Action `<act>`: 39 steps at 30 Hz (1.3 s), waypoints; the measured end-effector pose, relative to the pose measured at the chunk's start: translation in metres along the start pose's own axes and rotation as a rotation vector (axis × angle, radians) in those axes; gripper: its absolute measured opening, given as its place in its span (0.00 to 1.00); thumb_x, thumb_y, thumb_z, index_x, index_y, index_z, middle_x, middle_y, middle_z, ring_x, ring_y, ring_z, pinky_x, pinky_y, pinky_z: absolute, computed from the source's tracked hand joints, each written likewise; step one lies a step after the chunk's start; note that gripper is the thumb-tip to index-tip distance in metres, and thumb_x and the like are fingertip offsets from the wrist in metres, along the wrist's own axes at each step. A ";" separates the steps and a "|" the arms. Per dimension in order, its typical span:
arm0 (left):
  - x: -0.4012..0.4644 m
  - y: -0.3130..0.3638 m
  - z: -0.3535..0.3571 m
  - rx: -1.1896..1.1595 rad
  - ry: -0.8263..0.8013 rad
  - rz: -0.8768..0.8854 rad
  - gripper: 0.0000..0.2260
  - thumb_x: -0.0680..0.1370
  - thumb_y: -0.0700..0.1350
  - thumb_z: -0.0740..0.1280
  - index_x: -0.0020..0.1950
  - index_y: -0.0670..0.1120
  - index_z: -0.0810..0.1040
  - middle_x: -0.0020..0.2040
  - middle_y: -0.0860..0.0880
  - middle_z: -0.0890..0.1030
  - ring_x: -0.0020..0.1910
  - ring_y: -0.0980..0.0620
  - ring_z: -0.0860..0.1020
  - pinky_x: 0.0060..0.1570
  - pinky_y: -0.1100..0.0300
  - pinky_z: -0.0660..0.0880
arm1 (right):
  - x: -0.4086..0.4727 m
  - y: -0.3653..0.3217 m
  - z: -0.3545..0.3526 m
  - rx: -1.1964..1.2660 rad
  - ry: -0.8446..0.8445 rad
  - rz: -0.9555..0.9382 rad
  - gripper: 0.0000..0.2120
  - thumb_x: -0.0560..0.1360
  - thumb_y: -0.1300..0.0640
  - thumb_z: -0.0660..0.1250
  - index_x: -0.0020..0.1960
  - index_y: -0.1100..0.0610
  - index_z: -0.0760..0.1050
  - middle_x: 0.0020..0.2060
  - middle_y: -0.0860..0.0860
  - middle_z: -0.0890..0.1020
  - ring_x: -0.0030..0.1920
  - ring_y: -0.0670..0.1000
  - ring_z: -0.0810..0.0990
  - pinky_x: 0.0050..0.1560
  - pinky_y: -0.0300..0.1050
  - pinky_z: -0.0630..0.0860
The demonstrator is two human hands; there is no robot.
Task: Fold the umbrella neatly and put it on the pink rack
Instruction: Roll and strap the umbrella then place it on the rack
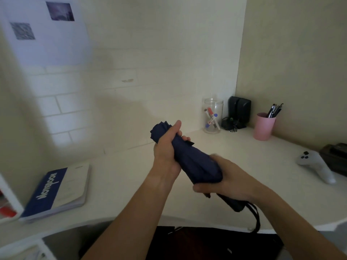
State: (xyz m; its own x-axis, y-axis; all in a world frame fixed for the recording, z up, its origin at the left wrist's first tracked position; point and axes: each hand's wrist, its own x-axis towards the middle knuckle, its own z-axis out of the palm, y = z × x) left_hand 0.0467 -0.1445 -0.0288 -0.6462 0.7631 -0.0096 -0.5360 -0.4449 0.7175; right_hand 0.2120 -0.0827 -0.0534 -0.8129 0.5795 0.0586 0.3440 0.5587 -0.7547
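Note:
A collapsed navy blue umbrella slants above the white desk, canopy end up and to the left, handle down and to the right. My left hand grips its upper part, thumb along the fabric near the top. My right hand wraps around the lower canopy just above the handle. A dark wrist strap hangs from the handle below my right wrist. A small closure tab sticks out near my left fingers. No pink rack is in view.
A blue and white notebook lies at the desk's left. At the back right stand a clear jar of markers, black speakers and a pink cup of pens. A white game controller lies at the right.

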 end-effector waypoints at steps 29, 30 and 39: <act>-0.022 0.016 0.009 -0.026 -0.376 -0.052 0.09 0.75 0.49 0.71 0.46 0.43 0.80 0.38 0.48 0.83 0.37 0.51 0.83 0.48 0.55 0.80 | 0.011 -0.031 -0.001 0.495 -0.285 0.007 0.06 0.69 0.66 0.75 0.40 0.65 0.78 0.30 0.59 0.79 0.30 0.55 0.78 0.36 0.46 0.78; -0.021 0.014 0.009 -0.024 -0.330 -0.022 0.09 0.75 0.50 0.72 0.42 0.44 0.79 0.35 0.48 0.80 0.33 0.52 0.80 0.43 0.57 0.80 | 0.010 -0.034 0.000 0.472 -0.300 0.011 0.06 0.70 0.65 0.75 0.40 0.64 0.78 0.31 0.59 0.80 0.31 0.55 0.79 0.36 0.47 0.79; -0.017 0.023 0.020 0.006 -0.116 0.169 0.14 0.79 0.46 0.72 0.37 0.45 0.72 0.29 0.49 0.75 0.29 0.50 0.75 0.37 0.57 0.78 | 0.024 -0.039 0.015 -0.254 0.281 -0.105 0.08 0.69 0.59 0.71 0.40 0.57 0.72 0.30 0.50 0.80 0.30 0.52 0.79 0.33 0.46 0.78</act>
State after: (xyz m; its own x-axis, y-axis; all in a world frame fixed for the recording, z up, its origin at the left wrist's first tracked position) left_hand 0.0563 -0.1583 0.0021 -0.6593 0.7271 0.1914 -0.4216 -0.5683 0.7066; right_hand 0.1719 -0.0994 -0.0320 -0.7014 0.6318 0.3301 0.4000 0.7321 -0.5514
